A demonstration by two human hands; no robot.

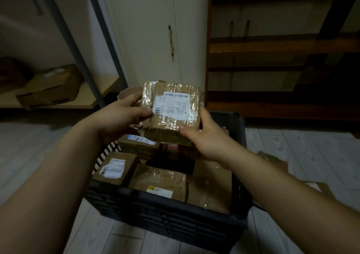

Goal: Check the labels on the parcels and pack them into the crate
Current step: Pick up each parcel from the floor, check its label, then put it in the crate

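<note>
Your left hand and right hand clamp the taped parcel by its opposite side edges, with the label facing you. It hangs above the far half of the black crate. Packed parcels reach the near rim.

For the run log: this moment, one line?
left hand, right hand: grip taped brown cardboard parcel | white label visible | above black plastic crate
</note>
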